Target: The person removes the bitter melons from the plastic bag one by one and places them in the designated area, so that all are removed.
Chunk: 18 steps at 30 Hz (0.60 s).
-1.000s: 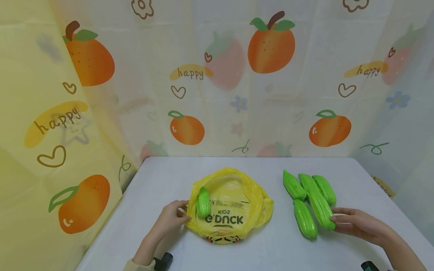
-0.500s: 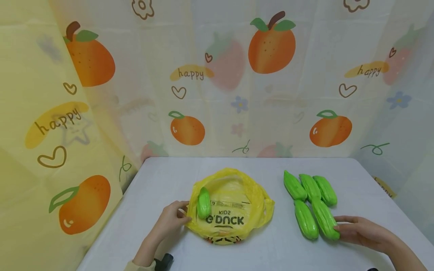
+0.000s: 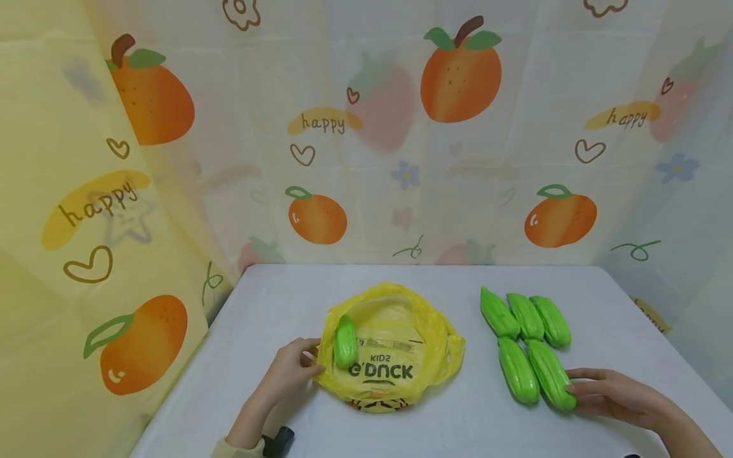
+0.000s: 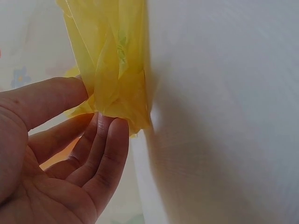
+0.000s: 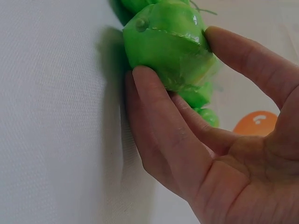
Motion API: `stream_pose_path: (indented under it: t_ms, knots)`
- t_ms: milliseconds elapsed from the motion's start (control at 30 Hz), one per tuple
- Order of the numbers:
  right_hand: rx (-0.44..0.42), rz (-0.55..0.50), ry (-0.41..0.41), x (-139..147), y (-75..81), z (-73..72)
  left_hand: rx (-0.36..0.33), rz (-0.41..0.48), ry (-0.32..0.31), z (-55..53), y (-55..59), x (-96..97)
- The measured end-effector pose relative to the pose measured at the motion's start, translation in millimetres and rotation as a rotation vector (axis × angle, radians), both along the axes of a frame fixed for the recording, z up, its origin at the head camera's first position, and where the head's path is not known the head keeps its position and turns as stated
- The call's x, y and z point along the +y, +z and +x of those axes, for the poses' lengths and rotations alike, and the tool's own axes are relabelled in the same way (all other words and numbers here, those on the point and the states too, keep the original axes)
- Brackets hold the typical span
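My left hand (image 3: 290, 367) pinches the left rim of a yellow plastic bag (image 3: 435, 375), thumb on one side and fingers on the other in the left wrist view. The bag lies mouth-up with printed lettering inside. One glossy green ridged vegetable (image 3: 345, 342), gourd-like, rests in its left part. At right, my right hand (image 3: 621, 395) grips the near end of a similar green vegetable (image 3: 551, 374) lying on the table. In the right wrist view, thumb and fingertips sit on opposite sides of its blunt, lobed end (image 5: 163, 44), which bears a small stem nub.
Several more green vegetables lie close together in two rows: one (image 3: 518, 371) beside the gripped one, others (image 3: 525, 316) behind. They rest on a white-covered table (image 3: 435, 432). A fruit-printed curtain (image 3: 366, 210) hangs along the table's back edge, with yellow cloth (image 3: 34, 356) at left.
My right hand has moved slightly nearer and right; the gripped vegetable slid with it, separating from the back-row vegetable it was lined up with. My left hand stays at the bag's rim.
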State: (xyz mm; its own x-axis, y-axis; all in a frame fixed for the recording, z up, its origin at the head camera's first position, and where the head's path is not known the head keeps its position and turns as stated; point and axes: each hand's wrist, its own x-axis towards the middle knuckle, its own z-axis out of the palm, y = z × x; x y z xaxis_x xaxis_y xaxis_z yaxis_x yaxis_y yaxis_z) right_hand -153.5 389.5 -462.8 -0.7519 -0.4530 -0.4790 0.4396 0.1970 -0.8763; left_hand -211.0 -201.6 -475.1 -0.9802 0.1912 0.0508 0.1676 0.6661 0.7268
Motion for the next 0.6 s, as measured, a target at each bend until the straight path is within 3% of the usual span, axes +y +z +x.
stream_pose_path:
  t_ms: [267,600]
  knots:
    - [0.011,0.073,-0.022,-1.6,-0.3,-3.6,-0.006,-0.011,0.013,-0.8,-2.7,0.9]
    - [0.028,0.064,-0.008,-4.3,2.1,-3.7,0.001,-0.024,0.019,-0.4,-2.7,1.1]
